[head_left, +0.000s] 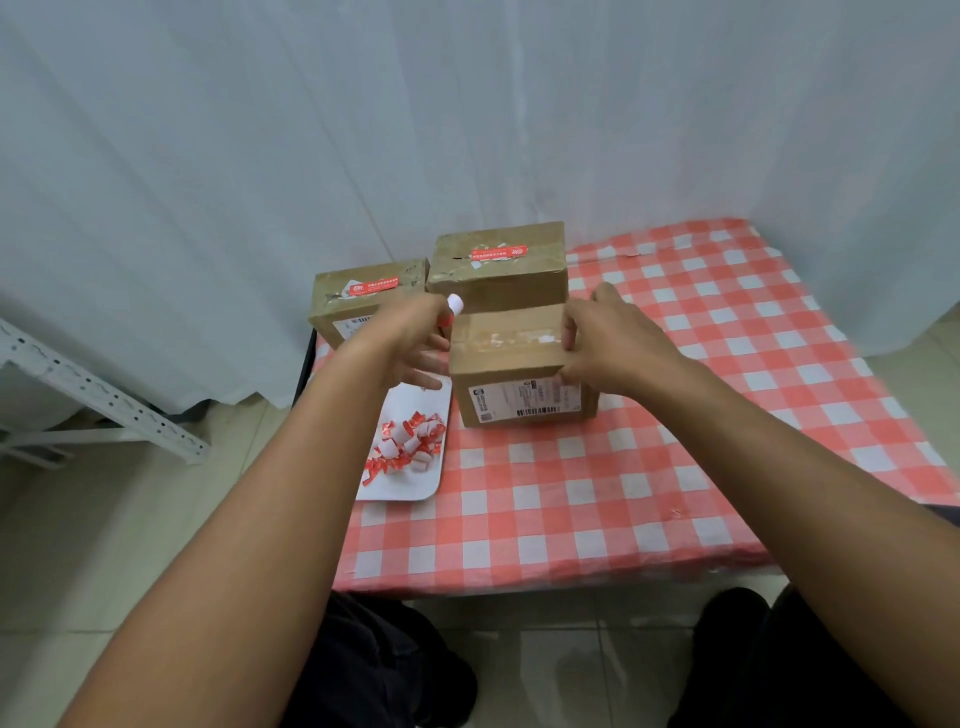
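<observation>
Nearest box (511, 358) sits on the checkered surface (597, 493), just in front of a stickered box (498, 265). Right grip (608, 343) is curled over its top right edge. Left grip (415, 338) is pinching a peeled sticker (455, 303) by the box's left side, above the scrap tray (410, 483).

1. Front box (519, 374): matt brown cardboard, glossy clear tape (506, 338) on top, paper label (524, 402).
2. Sticker scrap (455, 303): smooth white paper.
3. Tablecloth (571, 509): thin, matt, creased.
4. Tray (410, 489): smooth white plastic.
5. Curtain (260, 156): matt cloth.
6. Rack (98, 387): white painted metal.
</observation>
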